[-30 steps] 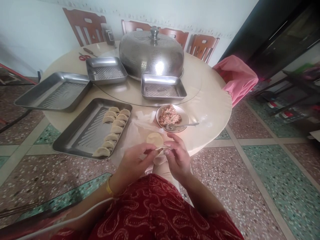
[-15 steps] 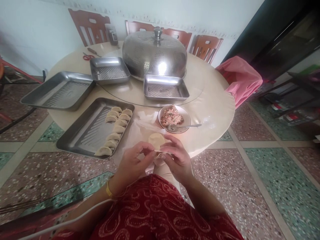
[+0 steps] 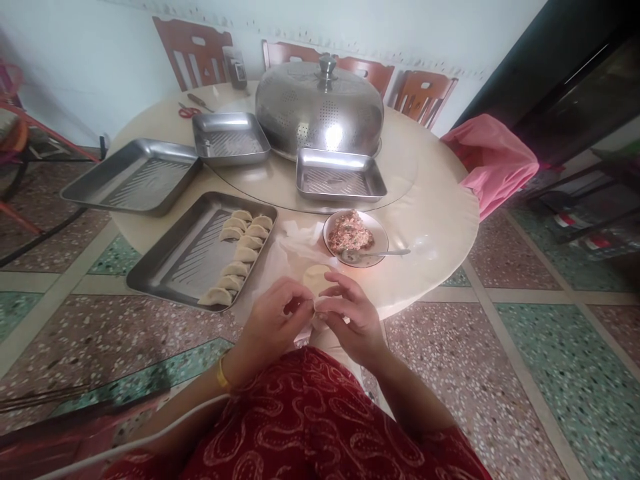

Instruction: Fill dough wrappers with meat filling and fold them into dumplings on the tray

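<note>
Both hands meet just in front of the near edge of the round cream-coloured surface (image 3: 430,200). The left hand (image 3: 273,323) and the right hand (image 3: 350,319) are curled inward with fingertips pinched together on a small pale piece of folded dough (image 3: 316,308) held between them; little of it shows past the fingers. The left wrist carries a yellow bangle (image 3: 221,373).

Just beyond the fingers, a round flat pale dough wrapper (image 3: 316,275) lies on a sheet of thin white plastic (image 3: 293,250) spread on the surface. Just beside it, to the right, stands a small round bowl of pinkish minced filling (image 3: 355,235), with a metal spoon (image 3: 375,253) resting in it, handle pointing right.

To the left of the hands sits a large rectangular steel tray (image 3: 175,267) holding 8 folded pale dumplings (image 3: 237,257) lined up along its right side in 2 short rows. Farther left is a second large steel tray (image 3: 135,177), and behind them 2 smaller square steel trays (image 3: 227,137) (image 3: 340,181). A big perforated steel dome cover with a knob (image 3: 320,110) stands at the middle of the surface. Red-handled scissors (image 3: 189,111) lie near the far edge, close to a dark jar (image 3: 236,67). Brown wooden chairs (image 3: 193,50) stand against the wall, and a pink cloth (image 3: 493,160) hangs at the right. The person's lap is covered by red patterned fabric (image 3: 320,427).
</note>
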`<state>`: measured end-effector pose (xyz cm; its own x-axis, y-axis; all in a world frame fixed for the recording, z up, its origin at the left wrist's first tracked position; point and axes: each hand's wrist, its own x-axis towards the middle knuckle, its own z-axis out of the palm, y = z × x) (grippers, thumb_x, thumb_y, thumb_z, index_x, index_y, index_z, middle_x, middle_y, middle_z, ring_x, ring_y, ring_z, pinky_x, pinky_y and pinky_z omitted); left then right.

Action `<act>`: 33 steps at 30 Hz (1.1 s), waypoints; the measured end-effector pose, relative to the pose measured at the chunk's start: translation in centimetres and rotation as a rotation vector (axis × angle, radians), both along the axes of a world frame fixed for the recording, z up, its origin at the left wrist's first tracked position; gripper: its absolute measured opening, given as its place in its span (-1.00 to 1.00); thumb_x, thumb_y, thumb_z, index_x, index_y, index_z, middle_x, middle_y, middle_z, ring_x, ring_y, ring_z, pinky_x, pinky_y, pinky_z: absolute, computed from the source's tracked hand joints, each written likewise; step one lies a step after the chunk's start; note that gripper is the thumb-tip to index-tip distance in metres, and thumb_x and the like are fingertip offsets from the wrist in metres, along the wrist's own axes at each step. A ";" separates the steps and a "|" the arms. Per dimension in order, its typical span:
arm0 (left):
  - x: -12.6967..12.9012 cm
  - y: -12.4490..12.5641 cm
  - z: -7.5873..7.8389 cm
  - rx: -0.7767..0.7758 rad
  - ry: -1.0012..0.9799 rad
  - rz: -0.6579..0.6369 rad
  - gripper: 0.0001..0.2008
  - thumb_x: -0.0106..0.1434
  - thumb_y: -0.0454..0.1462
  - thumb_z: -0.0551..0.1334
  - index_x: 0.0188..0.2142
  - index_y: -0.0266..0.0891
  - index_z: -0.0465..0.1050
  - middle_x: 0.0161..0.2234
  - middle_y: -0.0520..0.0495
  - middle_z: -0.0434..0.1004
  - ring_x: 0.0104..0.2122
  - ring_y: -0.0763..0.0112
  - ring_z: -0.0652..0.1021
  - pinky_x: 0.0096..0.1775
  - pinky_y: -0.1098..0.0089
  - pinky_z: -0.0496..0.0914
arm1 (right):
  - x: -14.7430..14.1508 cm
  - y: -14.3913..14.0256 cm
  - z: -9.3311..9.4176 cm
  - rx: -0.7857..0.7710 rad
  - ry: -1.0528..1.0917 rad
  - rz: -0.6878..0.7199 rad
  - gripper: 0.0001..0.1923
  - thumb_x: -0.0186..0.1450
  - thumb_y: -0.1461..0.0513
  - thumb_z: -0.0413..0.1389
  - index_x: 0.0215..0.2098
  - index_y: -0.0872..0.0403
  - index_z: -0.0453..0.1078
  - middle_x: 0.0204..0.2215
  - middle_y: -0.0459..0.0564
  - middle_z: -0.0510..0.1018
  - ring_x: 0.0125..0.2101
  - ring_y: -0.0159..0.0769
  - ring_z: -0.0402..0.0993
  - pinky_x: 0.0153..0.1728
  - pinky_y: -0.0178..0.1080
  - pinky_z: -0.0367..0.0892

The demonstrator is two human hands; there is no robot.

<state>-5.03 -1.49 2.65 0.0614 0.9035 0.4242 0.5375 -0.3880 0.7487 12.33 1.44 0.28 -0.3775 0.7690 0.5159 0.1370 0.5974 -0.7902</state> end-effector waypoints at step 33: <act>-0.9 -0.4 0.8 0.098 0.182 -0.047 -0.90 0.34 -0.35 0.14 -0.17 -0.19 0.39 -0.30 0.04 0.60 -0.32 0.50 0.58 -0.25 0.50 0.42 | -0.6 0.1 0.1 0.061 -0.020 -0.059 -0.81 0.33 0.33 0.12 -0.17 -0.04 0.49 0.05 0.05 0.43 -0.22 -0.34 0.55 -0.20 -0.20 0.55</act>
